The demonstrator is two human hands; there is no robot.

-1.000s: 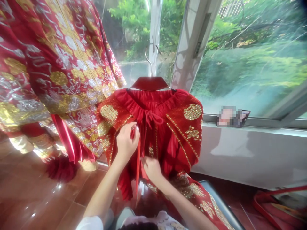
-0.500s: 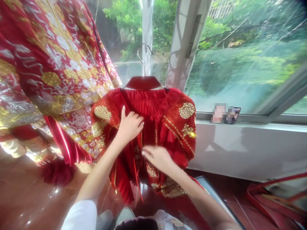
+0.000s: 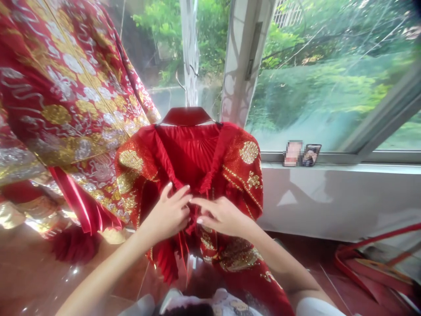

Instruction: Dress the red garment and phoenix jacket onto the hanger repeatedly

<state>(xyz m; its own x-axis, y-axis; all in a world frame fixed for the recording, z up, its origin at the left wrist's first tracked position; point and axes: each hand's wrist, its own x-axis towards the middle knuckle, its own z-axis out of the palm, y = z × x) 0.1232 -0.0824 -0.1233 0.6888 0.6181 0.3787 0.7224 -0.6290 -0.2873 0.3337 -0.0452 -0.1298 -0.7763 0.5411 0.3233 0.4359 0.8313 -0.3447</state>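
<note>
A red jacket [image 3: 241, 175] with gold embroidery and a gathered inner neckline hangs on a hanger before me. Its front is parted into a V at the neck. My left hand [image 3: 173, 210] is at the lower end of the V, its lower fingers curled on the red fabric and the thumb raised. Meeting it from the right, my right hand [image 3: 223, 215] has its forefinger stretched to the left fingertips and its thumb apart below. Thin red cords [image 3: 183, 254] dangle beneath the hands. What lies behind the fingers is hidden.
A large red robe [image 3: 69, 87] with gold and silver embroidery hangs close on the left. The hanger hook [image 3: 180, 83] rises before a window frame. Two phone-like items, one a phone [image 3: 312, 155], lean on the sill [image 3: 345, 168]. A red-framed object [image 3: 371, 267] stands at lower right.
My left hand has moved down from the shoulder area to the neckline's lower end. My right hand has come beside it. The neckline now lies more open, and the view has shifted slightly.
</note>
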